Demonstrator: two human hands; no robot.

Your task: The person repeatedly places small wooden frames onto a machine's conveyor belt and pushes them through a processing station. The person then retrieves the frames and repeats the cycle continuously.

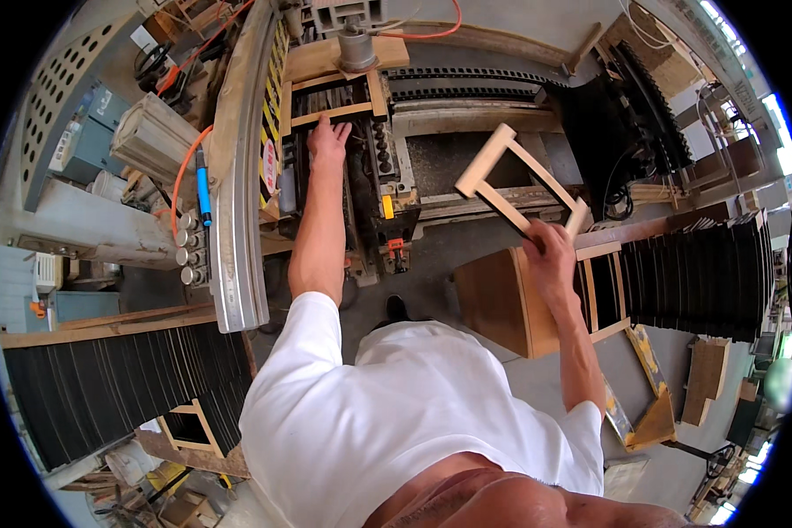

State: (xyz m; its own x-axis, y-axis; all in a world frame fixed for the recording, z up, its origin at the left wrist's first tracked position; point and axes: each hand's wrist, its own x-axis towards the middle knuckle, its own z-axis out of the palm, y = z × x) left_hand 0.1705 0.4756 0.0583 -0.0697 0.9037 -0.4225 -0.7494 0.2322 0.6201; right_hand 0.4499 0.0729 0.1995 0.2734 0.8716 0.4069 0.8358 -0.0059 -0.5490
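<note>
A pale wooden frame point(490, 167) with a rectangular opening is tilted up in the air to the right of the machine. My right hand point(552, 255) is closed around its near corner. Another wooden frame point(334, 114) lies in the machine, under a wood block point(312, 62) with a round metal cylinder point(357, 48) on it. My left hand point(328, 141) reaches to that frame's near rail, its fingers apart and the tips at the rail. Whether it presses on the rail, I cannot tell.
A dark stack of frames point(695, 277) stands at the right beside a brown wooden box point(502, 299). More stacked frames point(123, 387) fill the left side. A long metal rail point(238, 176) and an orange hose point(180, 167) run left of my left arm. Black cable chains point(475, 79) lie beyond.
</note>
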